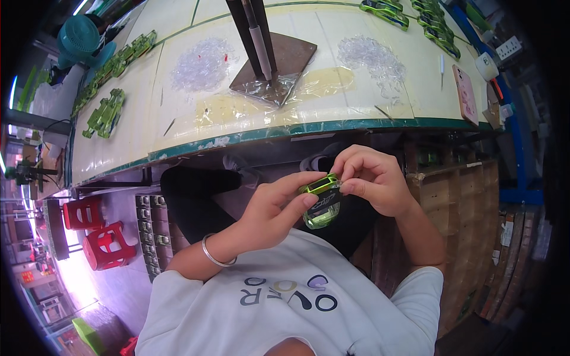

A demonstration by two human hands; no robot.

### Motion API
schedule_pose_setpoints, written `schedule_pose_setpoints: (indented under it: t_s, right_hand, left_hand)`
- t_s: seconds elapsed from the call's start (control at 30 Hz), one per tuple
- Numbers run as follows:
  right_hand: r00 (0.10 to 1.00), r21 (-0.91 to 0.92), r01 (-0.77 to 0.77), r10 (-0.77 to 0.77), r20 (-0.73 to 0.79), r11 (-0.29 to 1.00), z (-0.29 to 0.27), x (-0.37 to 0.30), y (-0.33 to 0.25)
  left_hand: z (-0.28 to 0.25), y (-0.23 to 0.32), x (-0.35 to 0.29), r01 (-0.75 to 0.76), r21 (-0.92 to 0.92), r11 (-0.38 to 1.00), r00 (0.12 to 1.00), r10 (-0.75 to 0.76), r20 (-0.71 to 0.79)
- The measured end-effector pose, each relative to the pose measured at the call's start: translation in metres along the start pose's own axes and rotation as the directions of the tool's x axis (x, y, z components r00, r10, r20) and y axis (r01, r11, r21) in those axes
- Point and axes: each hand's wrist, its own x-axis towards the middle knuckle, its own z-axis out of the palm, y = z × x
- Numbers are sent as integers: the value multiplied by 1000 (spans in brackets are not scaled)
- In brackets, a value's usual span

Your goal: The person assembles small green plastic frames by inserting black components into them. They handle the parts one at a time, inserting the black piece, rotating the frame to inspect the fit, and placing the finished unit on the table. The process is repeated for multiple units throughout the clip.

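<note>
Green shell (323, 204) steadied by one hand, its edge attended to by the other

The shell is held just right of the frame's centre, below the near edge of the counter (139, 127); it is clamped between the thumb and fingers of the left hand (270, 207) and is tilted, its clear green end towards the bottom of the frame. The fingertips of the right hand (368, 178) are gathered at the shell's upper right edge; whether they are closed on a small clear piece or on the rim itself cannot be told, the spot being tiny and partly covered. For neat work there, the shell is best kept still by the left hand, fine movement being left to the right; light, square pressure seems called for, as thin plastic could be cracked or a small part dropped. On the counter, clear pieces are heaped in a left pile (205, 65) and a right pile (374, 62), either side of a dark stand (294, 53); other green shells (105, 114) are set out at upper left.
</note>
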Motion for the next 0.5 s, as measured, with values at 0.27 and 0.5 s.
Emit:
schedule_pose_setpoints:
  t_s: [0.27,0.5]
  right_hand:
    - [1000,-147,7,-4,23,989,-2,1,-1]
    - [1000,-224,26,-29,-11,974,1,1,-2]
  left_hand:
    - [-3,5,1,42,88,995,999,-44,21]
    - [-6,7,4,55,98,994,996,-62,66]
